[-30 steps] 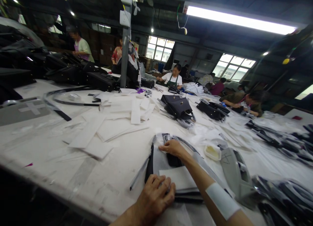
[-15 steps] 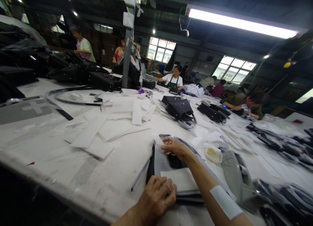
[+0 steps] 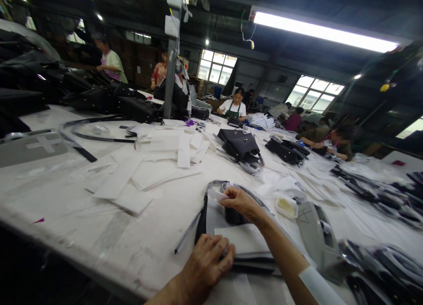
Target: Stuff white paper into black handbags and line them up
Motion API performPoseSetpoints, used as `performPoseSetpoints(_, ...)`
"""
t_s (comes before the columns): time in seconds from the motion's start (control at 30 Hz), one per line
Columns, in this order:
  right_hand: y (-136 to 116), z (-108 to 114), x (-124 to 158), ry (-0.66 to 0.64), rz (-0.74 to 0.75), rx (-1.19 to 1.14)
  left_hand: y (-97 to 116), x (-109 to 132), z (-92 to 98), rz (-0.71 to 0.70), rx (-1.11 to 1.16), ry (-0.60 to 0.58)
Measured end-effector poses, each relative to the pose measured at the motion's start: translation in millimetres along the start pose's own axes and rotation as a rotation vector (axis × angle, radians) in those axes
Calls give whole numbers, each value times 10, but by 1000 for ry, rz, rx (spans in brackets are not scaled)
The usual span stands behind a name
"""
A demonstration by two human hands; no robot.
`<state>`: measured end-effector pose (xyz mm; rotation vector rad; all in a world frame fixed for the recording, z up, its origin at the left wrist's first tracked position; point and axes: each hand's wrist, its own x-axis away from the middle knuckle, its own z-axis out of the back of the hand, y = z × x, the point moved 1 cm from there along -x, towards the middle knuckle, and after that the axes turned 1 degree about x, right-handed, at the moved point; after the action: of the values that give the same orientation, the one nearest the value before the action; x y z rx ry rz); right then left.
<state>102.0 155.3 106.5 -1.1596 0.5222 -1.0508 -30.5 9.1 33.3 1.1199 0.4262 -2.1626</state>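
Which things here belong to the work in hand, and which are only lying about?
Seemingly in the work:
grey-and-black bag, under the hands
white sheet on it, at the left hand
whitish piece in the right hand's fingertips

Apparently just lying about:
loose white sheets
grey tape dispenser
small white dish
dark bags farther back

Head-height view, forward and down

The left grip (image 3: 211, 260) hides the near left corner of the bag (image 3: 214, 219) and one of the paper (image 3: 247, 240). The right forearm (image 3: 280, 241), cut off by the frame, covers part of the bag's right side; the right grip (image 3: 243, 203) hides one end of the tab (image 3: 216, 195). Left of the bag, the case (image 3: 33, 152) is cut off; far beyond it, a co-worker's (image 3: 309, 135) work is blurred.
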Motion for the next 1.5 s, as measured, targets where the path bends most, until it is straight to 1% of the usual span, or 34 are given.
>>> performPoseSetpoints(0.1, 37, -100, 178, -5, 36, -1, -36, 2, 33, 35, 42, -30)
performPoseSetpoints(0.17, 72, -186, 328, 3, 95, 74, -63, 5, 58, 82, 80, -34)
performPoseSetpoints(0.27, 122, -298, 566, 76, 230, 208, -90, 20, 93, 122, 129, -1)
performPoseSetpoints(0.37, 181, -376, 764, 147, 342, 288, -98, 60, 96, 151, 159, -1)
performPoseSetpoints(0.43, 221, -427, 865, 188, 452, 366, -100, 98, 74, 207, 169, -8)
performPoseSetpoints(0.5, 240, -485, 950, 234, 603, 431, -103, 134, 46, 259, 178, -1)
performPoseSetpoints(0.57, 224, -544, 1036, 249, 739, 458, -109, 155, 32, 278, 179, -1)
performPoseSetpoints(0.67, 155, -584, 1214, 223, 858, 485, -121, 152, 58, 246, 182, -23)
performPoseSetpoints(0.73, 152, -550, 1372, 244, 904, 507, -134, 134, 93, 234, 181, -49)
performPoseSetpoints(0.77, 187, -515, 1453, 266, 913, 523, -140, 122, 109, 234, 180, -60)
performPoseSetpoints(0.83, 349, -432, 1587, 287, 896, 573, -155, 99, 132, 242, 178, -78)
performPoseSetpoints(0.93, 760, -346, 1683, 247, 844, 711, -178, 73, 139, 255, 181, -102)
performPoseSetpoints(1.03, 1149, -370, 1702, 175, 847, 834, -202, 62, 131, 259, 176, -115)
performPoseSetpoints(1.1, 1312, -423, 1714, 151, 798, 855, -225, 53, 134, 267, 180, -120)
performPoseSetpoints(1.13, 1364, -446, 1723, 171, 748, 843, -240, 45, 141, 280, 185, -118)
performPoseSetpoints(1.2, 1421, -474, 1739, 260, 660, 793, -279, 14, 165, 324, 202, -104)
performPoseSetpoints(1.27, 1431, -482, 1732, 339, 606, 745, -321, -35, 194, 362, 227, -93)
performPoseSetpoints(1.4, 1341, -528, 1606, 396, 553, 715, -365, -148, 217, 385, 243, -100)
performPoseSetpoints(1.5, 1203, -694, 1451, 446, 530, 790, -368, -212, 192, 389, 239, -135)
